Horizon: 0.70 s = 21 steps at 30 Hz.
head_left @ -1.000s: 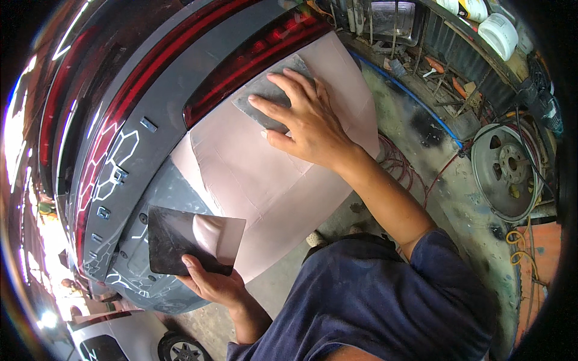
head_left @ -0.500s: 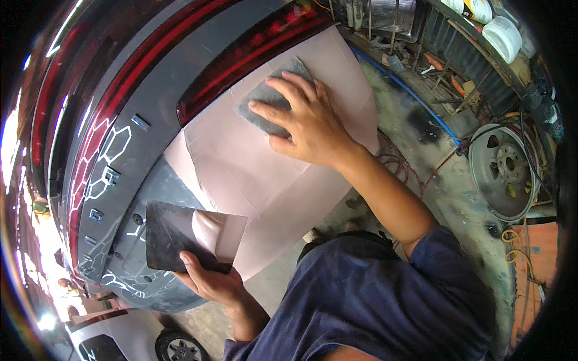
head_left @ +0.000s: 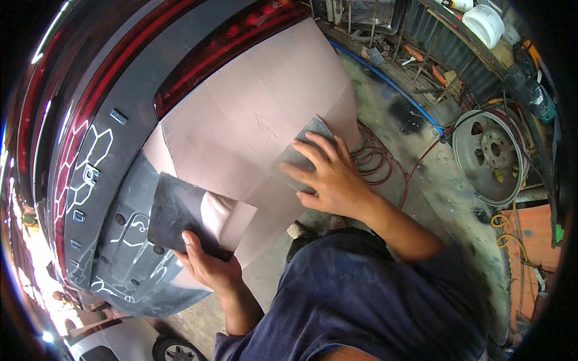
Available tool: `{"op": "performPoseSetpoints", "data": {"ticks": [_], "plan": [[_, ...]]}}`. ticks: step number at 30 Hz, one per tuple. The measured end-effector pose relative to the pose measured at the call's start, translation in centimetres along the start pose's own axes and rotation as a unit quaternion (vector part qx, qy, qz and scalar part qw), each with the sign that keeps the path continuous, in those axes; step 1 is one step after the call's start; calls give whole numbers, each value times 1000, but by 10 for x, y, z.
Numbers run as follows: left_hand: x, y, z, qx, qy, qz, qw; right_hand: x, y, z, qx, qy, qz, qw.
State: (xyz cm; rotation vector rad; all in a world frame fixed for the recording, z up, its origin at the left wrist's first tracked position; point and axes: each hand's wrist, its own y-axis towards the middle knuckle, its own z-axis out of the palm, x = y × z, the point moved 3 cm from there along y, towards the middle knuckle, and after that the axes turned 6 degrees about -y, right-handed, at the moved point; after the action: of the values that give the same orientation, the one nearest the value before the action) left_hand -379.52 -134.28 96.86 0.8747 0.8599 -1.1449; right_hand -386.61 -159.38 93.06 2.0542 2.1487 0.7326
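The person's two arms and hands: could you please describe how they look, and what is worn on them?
The left hand and right hand wear no gloves, and both forearms are bare. Dark navy short sleeves, plain in what shows, belong to a loose shirt. No watch is visible; some left fingers are hidden, so rings there cannot be ruled out.

My L hand (head_left: pixel 211 268) has the board (head_left: pixel 177 210), putty blob (head_left: pixel 217 209) on it twd the R side. My R hand (head_left: pixel 334 183) is R of that, fingers on the spreader (head_left: pixel 312 139), over the R part of the car's rear panel (head_left: pixel 241 90). Tail lamp (head_left: pixel 223 53) sits beyond the panel, away fr. me. Hose coil (head_left: pixel 385 157) on floor (head_left: pixel 430 195), R of panel; wheel rim (head_left: pixel 495 147) farther R. 2nd car (head_left: pixel 114 338) low at far L.
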Motion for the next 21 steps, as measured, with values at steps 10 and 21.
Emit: {"op": "performPoseSetpoints", "data": {"ticks": [10, 21], "plan": [[31, -31, 49, 137, -58, -237, 960, 23, -36, -70, -42, 384, -67, 920], [9, -37, 64, 137, -63, -118, 981, -13, -51, -75, 6, 79, -17, 997]]}}
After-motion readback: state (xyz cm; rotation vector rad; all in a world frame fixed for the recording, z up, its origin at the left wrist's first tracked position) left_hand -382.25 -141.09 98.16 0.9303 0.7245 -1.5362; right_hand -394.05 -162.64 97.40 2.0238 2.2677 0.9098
